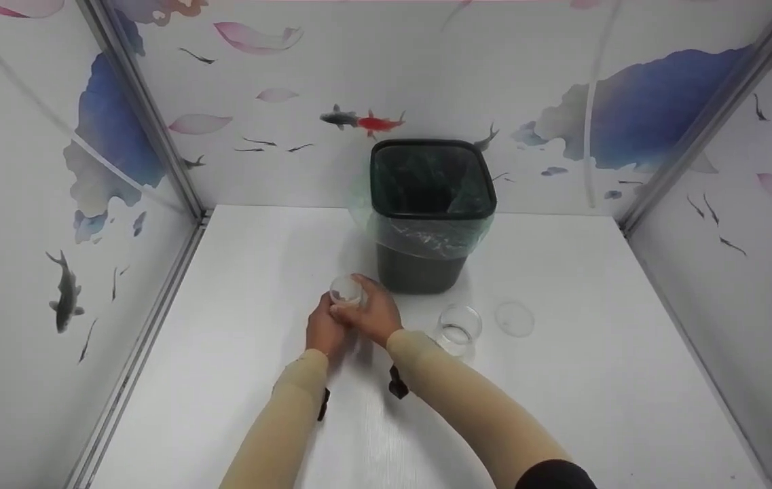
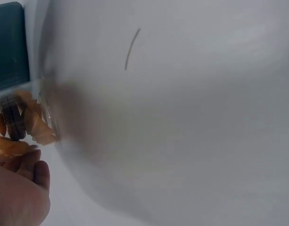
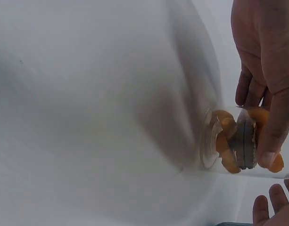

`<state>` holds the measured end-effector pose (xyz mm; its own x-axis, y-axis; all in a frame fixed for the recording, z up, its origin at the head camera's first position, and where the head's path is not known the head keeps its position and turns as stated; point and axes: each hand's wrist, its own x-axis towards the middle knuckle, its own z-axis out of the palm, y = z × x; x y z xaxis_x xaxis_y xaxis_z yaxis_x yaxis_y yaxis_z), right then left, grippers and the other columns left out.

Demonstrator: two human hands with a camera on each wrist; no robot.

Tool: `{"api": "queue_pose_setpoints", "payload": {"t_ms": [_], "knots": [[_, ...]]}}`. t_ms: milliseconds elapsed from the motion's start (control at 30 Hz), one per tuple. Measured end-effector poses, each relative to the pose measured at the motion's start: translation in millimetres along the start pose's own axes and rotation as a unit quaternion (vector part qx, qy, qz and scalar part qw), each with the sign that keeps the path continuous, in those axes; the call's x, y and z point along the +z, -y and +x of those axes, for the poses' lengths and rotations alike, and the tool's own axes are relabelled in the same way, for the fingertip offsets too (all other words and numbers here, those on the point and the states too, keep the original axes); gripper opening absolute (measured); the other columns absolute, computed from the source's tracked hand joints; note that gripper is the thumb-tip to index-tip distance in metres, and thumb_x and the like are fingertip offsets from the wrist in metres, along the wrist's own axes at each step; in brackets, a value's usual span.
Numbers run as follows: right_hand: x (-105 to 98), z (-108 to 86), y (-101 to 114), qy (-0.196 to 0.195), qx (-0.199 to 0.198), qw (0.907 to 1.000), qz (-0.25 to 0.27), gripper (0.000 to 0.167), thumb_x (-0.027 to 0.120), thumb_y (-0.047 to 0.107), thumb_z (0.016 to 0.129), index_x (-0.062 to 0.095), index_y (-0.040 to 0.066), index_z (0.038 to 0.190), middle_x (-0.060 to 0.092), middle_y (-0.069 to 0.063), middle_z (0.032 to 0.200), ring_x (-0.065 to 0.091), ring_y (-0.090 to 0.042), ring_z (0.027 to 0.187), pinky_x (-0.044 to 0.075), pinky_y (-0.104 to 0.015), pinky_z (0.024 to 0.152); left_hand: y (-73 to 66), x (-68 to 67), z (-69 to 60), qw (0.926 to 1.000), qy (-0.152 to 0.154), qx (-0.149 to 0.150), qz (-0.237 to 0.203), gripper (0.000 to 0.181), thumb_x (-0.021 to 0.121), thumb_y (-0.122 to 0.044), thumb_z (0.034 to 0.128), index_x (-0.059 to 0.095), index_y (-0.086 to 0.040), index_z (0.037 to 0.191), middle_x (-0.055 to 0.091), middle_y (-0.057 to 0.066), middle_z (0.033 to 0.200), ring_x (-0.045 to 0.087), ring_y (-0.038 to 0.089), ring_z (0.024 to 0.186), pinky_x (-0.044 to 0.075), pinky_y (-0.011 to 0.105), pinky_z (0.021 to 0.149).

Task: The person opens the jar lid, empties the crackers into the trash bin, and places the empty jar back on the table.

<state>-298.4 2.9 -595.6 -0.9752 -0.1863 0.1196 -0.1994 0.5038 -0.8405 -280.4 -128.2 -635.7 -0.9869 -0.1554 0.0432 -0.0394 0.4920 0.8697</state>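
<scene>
The right hand curls its fingers and thumb round a clear jar; whether the left hand, close against it, also grips, I cannot tell. Just beyond, rightward, stands a bin; white tabletop stretches leftward to the wall.

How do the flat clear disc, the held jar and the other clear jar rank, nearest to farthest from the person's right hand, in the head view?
From the right hand:
1. Held jar, in its grip.
2. Other clear jar, to the hand's right.
3. Flat clear disc, farther right, beyond that jar.
</scene>
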Motion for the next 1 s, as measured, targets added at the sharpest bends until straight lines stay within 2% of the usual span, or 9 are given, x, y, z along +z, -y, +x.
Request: {"api": "queue_pose_setpoints", "payload": {"t_ms": [167,400,567,767,867,1000], "knots": [[3,0.7,-1,-0.020,0.012,0.9996,-0.015,0.084,0.083,0.056,0.074,0.055,0.015,0.142,0.056,-0.003,0.140,0.053,-0.021,0.124,0.041,-0.040,0.105,-2.6,-3.1,-0.5,0.9998,0.010,-0.016,0.010,0.059,0.068,-0.023,0.0959,0.045,-0.008,0.148,0.056,0.012,0.140,0.051,0.029,0.129,0.040,0.048,0.106],[-3,4.6,-6,0.002,0.025,0.9992,-0.030,0.088,0.082,0.061,0.071,0.053,0.026,0.146,0.049,0.003,0.148,0.046,-0.018,0.134,0.035,-0.039,0.110,-2.1,-7.3,5.2,0.9990,0.027,-0.018,0.032,0.061,0.071,-0.023,0.0939,0.047,-0.004,0.146,0.057,0.014,0.139,0.052,0.030,0.129,0.040,0.048,0.107],[-9,7.8,-8,0.018,-0.001,0.9989,-0.044,0.088,0.082,0.062,0.071,0.053,0.024,0.146,0.049,0.006,0.149,0.044,-0.017,0.136,0.035,-0.040,0.110,-1.2,-7.3,6.9,0.9990,0.030,-0.020,0.026,0.065,0.074,-0.027,0.0922,0.047,-0.004,0.146,0.057,0.014,0.138,0.053,0.029,0.128,0.040,0.048,0.106],[-16,11.4,-13,0.037,-0.024,0.9979,-0.047,0.085,0.083,0.057,0.072,0.055,0.024,0.144,0.046,0.016,0.148,0.040,-0.009,0.138,0.032,-0.034,0.112,-0.8,-4.4,6.5,0.9991,0.024,-0.002,0.035,0.070,0.077,-0.033,0.0874,0.048,-0.004,0.144,0.063,0.014,0.129,0.058,0.027,0.118,0.045,0.047,0.100],[-17,10.8,-12,0.044,-0.019,0.9983,-0.035,0.083,0.084,0.054,0.073,0.054,0.025,0.145,0.046,0.014,0.149,0.039,-0.011,0.138,0.031,-0.035,0.112,-0.8,-4.7,6.0,0.9991,0.025,0.002,0.033,0.069,0.078,-0.032,0.0876,0.049,-0.004,0.144,0.063,0.014,0.128,0.059,0.027,0.117,0.045,0.047,0.100],[-9,5.1,-5,0.030,-0.009,0.9994,-0.016,0.086,0.084,0.053,0.074,0.052,0.019,0.146,0.049,0.003,0.148,0.044,-0.017,0.135,0.034,-0.040,0.111,2.7,-6.7,5.8,0.9993,0.023,0.007,0.028,0.065,0.076,-0.027,0.0891,0.049,-0.005,0.144,0.062,0.013,0.131,0.057,0.028,0.120,0.044,0.047,0.102]]}}
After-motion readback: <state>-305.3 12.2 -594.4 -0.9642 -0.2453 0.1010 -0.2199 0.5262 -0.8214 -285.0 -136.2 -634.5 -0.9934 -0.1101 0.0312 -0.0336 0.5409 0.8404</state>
